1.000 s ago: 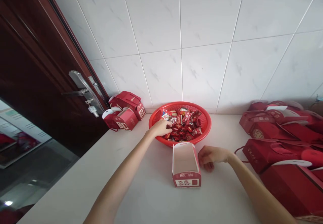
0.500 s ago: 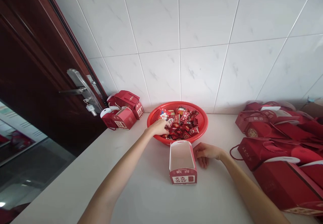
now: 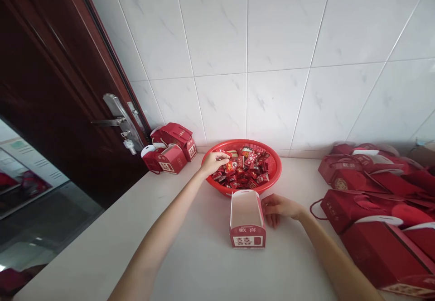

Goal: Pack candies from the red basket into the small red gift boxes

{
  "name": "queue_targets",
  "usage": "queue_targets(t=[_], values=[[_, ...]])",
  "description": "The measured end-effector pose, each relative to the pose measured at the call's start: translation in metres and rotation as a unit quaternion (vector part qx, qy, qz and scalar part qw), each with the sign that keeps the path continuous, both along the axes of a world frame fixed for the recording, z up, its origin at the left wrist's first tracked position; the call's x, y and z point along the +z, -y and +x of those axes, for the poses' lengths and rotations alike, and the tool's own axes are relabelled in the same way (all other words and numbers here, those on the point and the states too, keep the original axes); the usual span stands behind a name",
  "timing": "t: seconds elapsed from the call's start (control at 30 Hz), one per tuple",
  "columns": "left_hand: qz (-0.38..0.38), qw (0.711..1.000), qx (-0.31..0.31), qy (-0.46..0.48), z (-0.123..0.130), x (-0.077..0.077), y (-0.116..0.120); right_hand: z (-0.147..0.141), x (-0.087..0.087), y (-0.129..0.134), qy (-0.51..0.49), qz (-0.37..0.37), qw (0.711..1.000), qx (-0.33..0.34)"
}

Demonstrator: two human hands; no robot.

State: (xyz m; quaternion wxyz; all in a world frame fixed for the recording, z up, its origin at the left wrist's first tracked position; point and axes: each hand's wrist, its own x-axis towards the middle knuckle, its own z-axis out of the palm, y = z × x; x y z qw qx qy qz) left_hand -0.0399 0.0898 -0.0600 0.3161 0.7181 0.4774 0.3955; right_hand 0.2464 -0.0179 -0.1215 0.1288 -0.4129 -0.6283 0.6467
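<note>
My left hand (image 3: 215, 162) is over the left part of a red plastic basket (image 3: 277, 174) full of wrapped candies (image 3: 243, 174). Its thumb and fingers are pinched together on a wrapped candy (image 3: 224, 153), mostly hidden by the fingers. In front of the basket stands a small red gift box (image 3: 247, 229), open at the top, with pale inner walls and a printed front; its visible inside looks bare. My right hand (image 3: 279, 208) rests low at the box's right wall, fingers curled against it and their tips partly hidden.
Several red gift boxes (image 3: 173, 158) with cord handles stand at the back left by the wall. Many more red boxes (image 3: 377, 251) are packed along the right. All rest on a white table (image 3: 190, 265) against a tiled wall, with a dark door (image 3: 68, 79) at left.
My left hand has lifted from among the candies and shifted toward the basket's back left, fingers now pinched. The right hand stays beside the box. The view has tilted slightly.
</note>
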Motion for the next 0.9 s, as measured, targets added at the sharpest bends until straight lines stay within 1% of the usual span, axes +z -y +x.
queue_targets(t=[0.1,0.17,0.2,0.27,0.33,0.4,0.47,0.57,0.63,0.73,0.83,0.9], values=[[-0.011,0.999,-0.009,0.031,0.004,0.002,0.0,0.008,0.023,0.001,-0.029,0.003,0.999,0.027],[-0.016,0.999,-0.017,0.047,0.008,0.001,-0.001,0.015,0.042,0.002,-0.06,0.026,0.998,0.014],[-0.018,0.998,-0.02,0.054,0.011,0.0,-0.002,0.018,0.051,0.002,-0.078,0.045,0.996,-0.003],[-0.022,0.997,-0.024,0.064,0.016,-0.003,-0.005,0.021,0.067,0.001,-0.126,0.101,0.985,-0.067],[-0.026,0.997,-0.028,0.072,0.02,-0.006,-0.007,0.018,0.076,-0.005,-0.162,0.149,0.966,-0.136],[-0.027,0.996,-0.03,0.079,0.022,-0.007,-0.008,0.01,0.078,-0.015,-0.182,0.182,0.946,-0.2],[-0.023,0.995,-0.032,0.089,0.022,-0.006,-0.006,-0.004,0.076,-0.03,-0.184,0.2,0.93,-0.249],[-0.019,0.993,-0.048,0.109,0.021,-0.002,-0.001,-0.029,0.069,-0.052,-0.169,0.203,0.919,-0.293],[-0.017,0.99,-0.067,0.127,0.021,0.001,0.003,-0.045,0.066,-0.062,-0.154,0.189,0.924,-0.295],[-0.01,0.983,-0.096,0.156,0.021,0.003,0.008,-0.06,0.065,-0.066,-0.144,0.152,0.94,-0.269],[-0.004,0.977,-0.121,0.176,0.021,0.004,0.01,-0.062,0.067,-0.062,-0.155,0.118,0.951,-0.24],[-0.003,0.975,-0.136,0.178,0.02,0.005,0.01,-0.059,0.068,-0.061,-0.172,0.109,0.949,-0.24]])
